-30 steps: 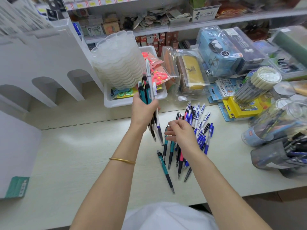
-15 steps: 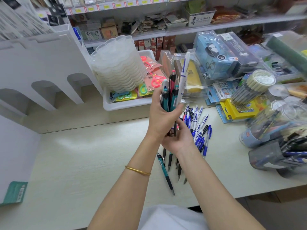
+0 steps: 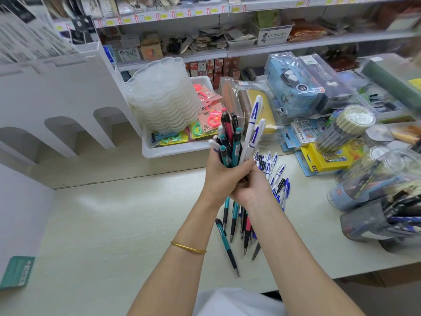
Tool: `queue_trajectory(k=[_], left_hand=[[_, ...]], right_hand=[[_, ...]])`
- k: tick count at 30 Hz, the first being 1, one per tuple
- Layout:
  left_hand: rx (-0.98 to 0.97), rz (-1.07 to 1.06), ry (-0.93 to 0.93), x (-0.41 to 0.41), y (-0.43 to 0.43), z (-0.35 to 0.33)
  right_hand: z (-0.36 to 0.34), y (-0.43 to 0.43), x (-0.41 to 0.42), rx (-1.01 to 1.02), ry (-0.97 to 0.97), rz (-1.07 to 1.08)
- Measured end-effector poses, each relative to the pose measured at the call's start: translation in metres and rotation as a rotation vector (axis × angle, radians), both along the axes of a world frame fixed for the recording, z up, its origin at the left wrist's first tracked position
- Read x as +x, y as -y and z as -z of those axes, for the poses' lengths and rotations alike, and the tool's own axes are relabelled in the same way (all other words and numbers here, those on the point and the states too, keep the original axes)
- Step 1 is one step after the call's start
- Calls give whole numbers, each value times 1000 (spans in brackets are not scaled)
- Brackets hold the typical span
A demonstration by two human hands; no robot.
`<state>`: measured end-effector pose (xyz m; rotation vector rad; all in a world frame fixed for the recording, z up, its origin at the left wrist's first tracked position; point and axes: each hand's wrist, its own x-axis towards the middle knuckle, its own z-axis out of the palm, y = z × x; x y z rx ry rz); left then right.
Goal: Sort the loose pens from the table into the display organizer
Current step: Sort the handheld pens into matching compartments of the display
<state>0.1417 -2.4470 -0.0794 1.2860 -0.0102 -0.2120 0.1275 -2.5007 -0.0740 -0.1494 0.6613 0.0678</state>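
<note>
My left hand (image 3: 222, 176) and right hand (image 3: 252, 190) are both curled round an uneven bundle of pens (image 3: 237, 137) just in front of the white bin (image 3: 177, 149), and I judge the tall white ones could slip out onto the loose pens (image 3: 234, 226) lying nearer me.

Shop interior, as I viewed it remotely: a pale counter (image 3: 102, 224) carrying a soft glare stood below two white wall shelves (image 3: 284, 45) edged with yellow price labels (image 3: 182, 13); brown floor (image 3: 376, 297) showed lower right.

loose pens (image 3: 234, 222) on table (image 3: 114, 224), right of organizer (image 3: 57, 92)
</note>
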Motion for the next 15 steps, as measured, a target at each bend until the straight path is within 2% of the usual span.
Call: queue_trajectory(k=[2, 4, 6, 8, 12, 15], left_hand=[[61, 12, 43, 1, -2, -3], [108, 29, 100, 3, -7, -10], [164, 65, 147, 5, -13, -14], [157, 91, 146, 6, -19, -16], [164, 205, 119, 3, -27, -14], [205, 285, 25, 2, -30, -7]], right_hand=[[3, -3, 0, -49, 15, -30], [5, -5, -1, -190, 24, -115], [4, -4, -5, -491, -55, -212], [1, 0, -6, -734, -74, -174], [-19, 9, -1, -1060, 221, 9], [-35, 19, 11, -1336, 463, 38]])
